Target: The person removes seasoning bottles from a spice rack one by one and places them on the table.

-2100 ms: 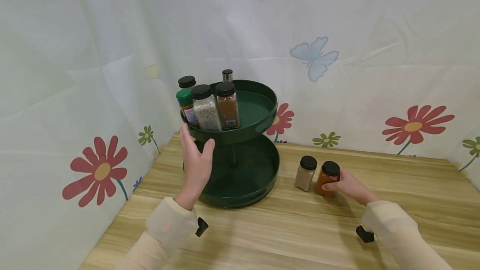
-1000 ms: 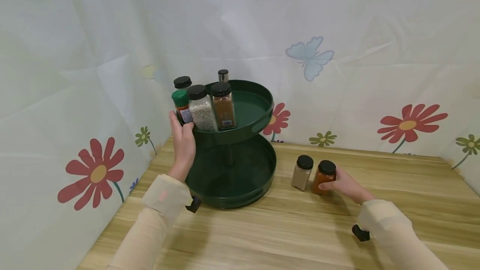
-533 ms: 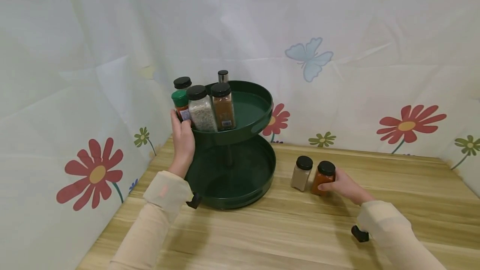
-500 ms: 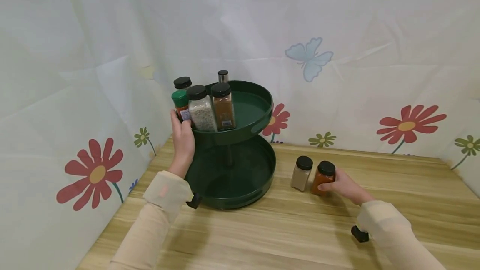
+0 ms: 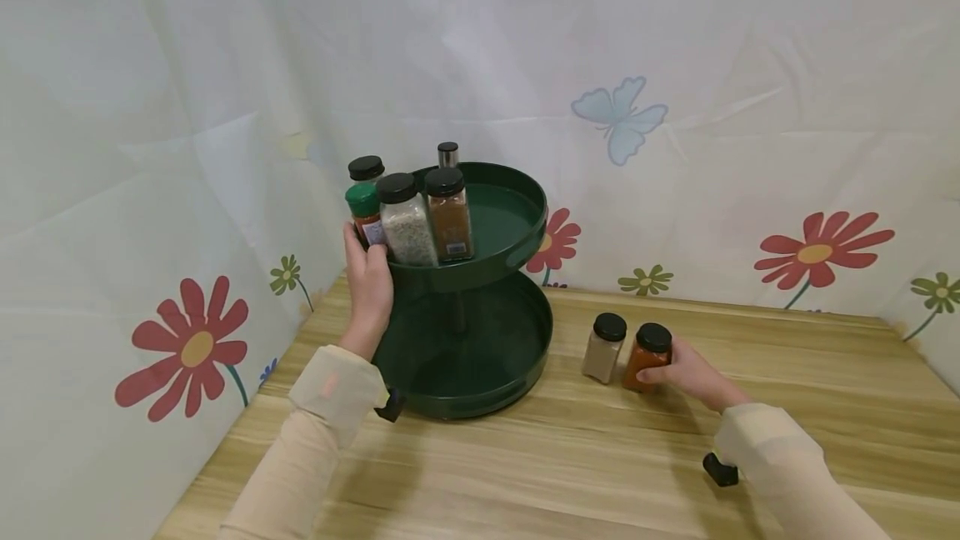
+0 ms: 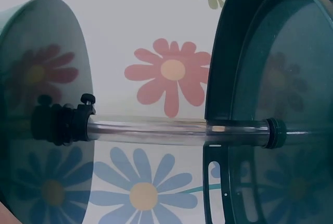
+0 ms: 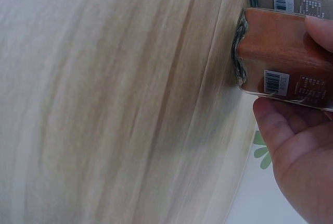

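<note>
Right hand (image 5: 692,371) grips square clear jar of orange-red powder (image 5: 645,372), right of dark-green round two-tier rack (image 5: 480,403); left hand (image 5: 369,288), fingers fairly straight, touches its upper tier (image 5: 480,272). Grasp step, seemingly; next calls for lifting (square clear beige-powder jar (image 5: 602,355) stands between).

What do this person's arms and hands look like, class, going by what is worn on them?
The left hand and right hand look bare, without gloves. The long, plain cream sleeves end in wide, paler cuffs, with a faint pinkish mark on the left one. A small black piece juts out near each wrist.
</note>
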A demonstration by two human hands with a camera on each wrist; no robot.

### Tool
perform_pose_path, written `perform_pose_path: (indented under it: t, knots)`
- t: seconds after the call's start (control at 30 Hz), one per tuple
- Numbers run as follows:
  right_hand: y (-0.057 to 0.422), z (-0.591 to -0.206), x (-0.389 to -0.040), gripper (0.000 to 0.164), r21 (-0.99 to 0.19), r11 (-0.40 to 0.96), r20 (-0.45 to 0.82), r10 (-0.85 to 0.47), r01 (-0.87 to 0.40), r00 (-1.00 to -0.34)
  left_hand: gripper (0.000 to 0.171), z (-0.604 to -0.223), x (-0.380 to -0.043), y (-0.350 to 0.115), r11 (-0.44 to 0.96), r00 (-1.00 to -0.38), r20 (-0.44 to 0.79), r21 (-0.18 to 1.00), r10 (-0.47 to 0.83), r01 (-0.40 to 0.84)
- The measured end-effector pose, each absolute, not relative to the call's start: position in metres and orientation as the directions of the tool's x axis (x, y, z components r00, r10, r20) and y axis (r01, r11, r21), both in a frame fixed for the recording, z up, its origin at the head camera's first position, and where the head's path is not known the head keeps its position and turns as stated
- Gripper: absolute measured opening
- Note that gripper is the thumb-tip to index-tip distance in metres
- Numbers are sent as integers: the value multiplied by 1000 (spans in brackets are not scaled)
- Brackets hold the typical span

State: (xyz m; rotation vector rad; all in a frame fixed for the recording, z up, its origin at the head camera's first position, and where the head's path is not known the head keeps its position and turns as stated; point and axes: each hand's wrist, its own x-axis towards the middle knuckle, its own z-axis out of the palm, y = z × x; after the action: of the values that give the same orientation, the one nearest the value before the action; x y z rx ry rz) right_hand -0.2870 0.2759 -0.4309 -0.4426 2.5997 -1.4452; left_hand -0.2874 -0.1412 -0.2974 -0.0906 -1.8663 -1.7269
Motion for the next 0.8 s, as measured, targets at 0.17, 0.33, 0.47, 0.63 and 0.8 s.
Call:
perform_pose_path:
  t: [0.17, 0.33, 0.47, 0.63, 0.8]
  knots:
    - [276, -431, -286, 56, -852, 491, 21, -318, -183, -948, 60, -298, -286, -137, 153, -805, 482, 876, -347, 458]
    - [275, -430, -285, 58, -853, 488, 19, -325, -185, -946, 59, -298, -284, -133, 157, -785, 503, 863, -362, 480]
    - [274, -429, -284, 58, -854, 487, 20, -326, -186, -945, 63, -300, -281, -131, 179, -794, 486, 874, -365, 452]
    - [274, -430, -285, 56, -853, 490, 19, -319, -182, -947, 68, -302, -276, -129, 210, -812, 462, 886, -357, 413]
    - [274, -430, -285, 58, -851, 495, 13, -313, -175, -950, 69, -303, -270, -128, 230, -831, 435, 898, -347, 374]
